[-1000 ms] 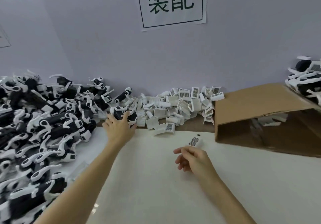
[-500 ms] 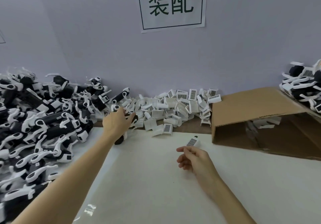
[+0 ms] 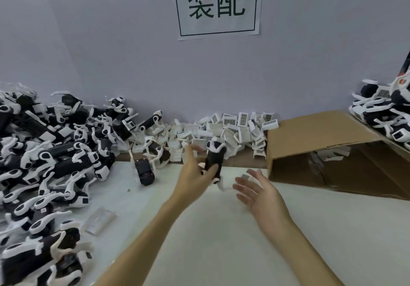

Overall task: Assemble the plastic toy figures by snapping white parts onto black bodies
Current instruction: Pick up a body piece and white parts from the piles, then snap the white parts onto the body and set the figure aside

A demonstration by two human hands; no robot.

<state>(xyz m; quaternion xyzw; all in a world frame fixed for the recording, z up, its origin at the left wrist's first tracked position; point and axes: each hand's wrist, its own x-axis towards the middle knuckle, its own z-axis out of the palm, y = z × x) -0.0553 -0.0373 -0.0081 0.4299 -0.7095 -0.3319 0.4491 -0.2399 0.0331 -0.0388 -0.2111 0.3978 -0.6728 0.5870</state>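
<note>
Item: black body (image 3: 214,160), upright above the table (image 3: 221,230), gripped low by my left hand (image 3: 195,174). Right hand (image 3: 261,194) spread, empty, white part (image 3: 245,176) beside its fingertips. I'd steady the body, then align the part squarely before pressing.

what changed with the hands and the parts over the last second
The left hand, which was reaching into the pile of bodies, has lifted a black body out toward the middle. The right hand has uncurled; the white part it pinched now shows just past its straight fingers. The cardboard box stayed.
</note>
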